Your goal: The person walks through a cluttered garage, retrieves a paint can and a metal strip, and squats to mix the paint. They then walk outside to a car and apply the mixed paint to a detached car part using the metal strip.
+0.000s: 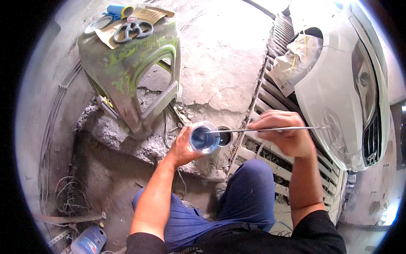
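Observation:
My left hand (181,149) is closed around the side of a clear plastic cup (198,147), with its mouth facing up toward me. Bluish-grey liquid (201,139) shows inside it. To the right, my right hand (287,134), slightly blurred, grips a long thin metal stick (241,130). One end of the stick reaches over the rim into the cup, and the other sticks out past my knuckles toward the car. Just right of the cup, partly hidden by it, is a dark round container (226,137).
A worn, green-stained stool (108,57) stands at far left, bearing scissors (133,31), brown paper and a blue roll (119,11). Slatted floor grating (270,91) runs beside a white car bumper (325,80) with paper masking (298,61). A blue-tinted plastic container (89,240) lies lower left.

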A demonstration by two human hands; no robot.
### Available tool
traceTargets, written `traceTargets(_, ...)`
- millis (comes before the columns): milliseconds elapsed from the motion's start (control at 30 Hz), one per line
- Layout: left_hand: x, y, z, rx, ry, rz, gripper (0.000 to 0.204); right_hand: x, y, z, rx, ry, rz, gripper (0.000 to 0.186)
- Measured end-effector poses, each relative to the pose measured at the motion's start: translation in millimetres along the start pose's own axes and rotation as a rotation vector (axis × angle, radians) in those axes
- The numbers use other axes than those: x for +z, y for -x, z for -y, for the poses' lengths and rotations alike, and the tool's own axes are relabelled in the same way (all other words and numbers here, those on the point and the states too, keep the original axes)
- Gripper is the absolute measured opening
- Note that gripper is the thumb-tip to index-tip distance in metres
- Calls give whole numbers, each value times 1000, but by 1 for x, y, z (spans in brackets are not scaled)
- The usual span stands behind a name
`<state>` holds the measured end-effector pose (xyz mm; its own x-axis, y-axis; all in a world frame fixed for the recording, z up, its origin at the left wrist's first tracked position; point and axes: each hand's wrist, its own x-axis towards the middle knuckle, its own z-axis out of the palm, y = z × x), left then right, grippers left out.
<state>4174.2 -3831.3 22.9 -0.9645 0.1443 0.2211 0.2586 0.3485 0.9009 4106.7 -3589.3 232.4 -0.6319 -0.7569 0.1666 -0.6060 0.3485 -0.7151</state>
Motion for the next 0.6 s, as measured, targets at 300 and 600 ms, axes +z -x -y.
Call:
traceTargets(300, -1, 2, -5, 29, 0, -62, 72, -8, 7, 4, -41, 26, 13, 18)
traceTargets(600, -9, 1, -7, -109, 41, 110, 77, -5, 13, -6, -21, -157, 2, 20)
